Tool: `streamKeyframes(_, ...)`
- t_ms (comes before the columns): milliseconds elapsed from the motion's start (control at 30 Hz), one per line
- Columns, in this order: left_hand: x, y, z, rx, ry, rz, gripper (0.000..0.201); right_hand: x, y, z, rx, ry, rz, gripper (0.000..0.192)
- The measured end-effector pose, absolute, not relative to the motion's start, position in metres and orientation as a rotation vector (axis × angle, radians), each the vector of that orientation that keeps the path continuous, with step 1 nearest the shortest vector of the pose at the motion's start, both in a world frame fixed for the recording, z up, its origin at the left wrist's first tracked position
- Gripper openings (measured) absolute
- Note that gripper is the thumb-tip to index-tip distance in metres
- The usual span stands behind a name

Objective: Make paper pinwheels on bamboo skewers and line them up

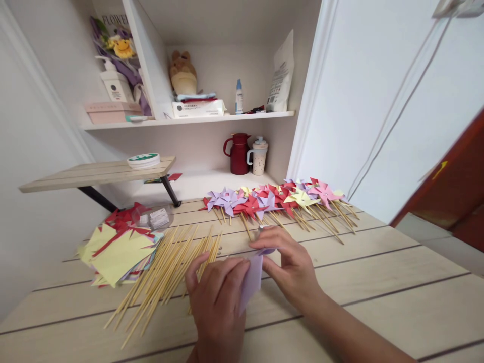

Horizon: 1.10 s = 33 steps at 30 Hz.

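Observation:
A piece of lilac paper is held between my two hands above the table, partly bent. My left hand is closed on its left side, with the fingers covering part of it. My right hand pinches the upper right edge of the same paper between thumb and fingers. Just left of my left hand lies a loose spread of thin wooden sticks. Beyond my hands is a row of paper pinwheels on sticks, in red, lilac, yellow and pink.
Cut paper sheets, yellow on top, are stacked at the left beside a clear plastic bag. A small raised wooden stand carries a round white container. Against the back stand a red jug and a cup.

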State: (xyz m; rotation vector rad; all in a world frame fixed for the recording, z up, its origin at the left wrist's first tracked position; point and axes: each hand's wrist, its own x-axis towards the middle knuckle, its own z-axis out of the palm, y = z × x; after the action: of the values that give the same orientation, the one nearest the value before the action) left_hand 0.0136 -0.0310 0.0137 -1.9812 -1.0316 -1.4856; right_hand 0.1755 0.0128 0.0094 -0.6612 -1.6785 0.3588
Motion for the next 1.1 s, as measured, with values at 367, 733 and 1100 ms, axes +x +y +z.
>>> streamKeyframes(367,0.015,-0.019,0.005,-2.028,-1.291,-1.748,0.011,0.170,0.011,0.012,-0.779,-1.684,0.363,0.006)
streamKeyframes(733,0.020,-0.017,0.000,-1.936,-1.472,-1.919,0.004,0.171,0.013,0.012,-0.794,-1.580,0.949,0.022)
streamKeyframes(1100,0.019,-0.018,-0.003,-1.915,-1.485,-1.969,0.003,0.174,0.013,0.014,-0.757,-1.596,0.927,0.020)
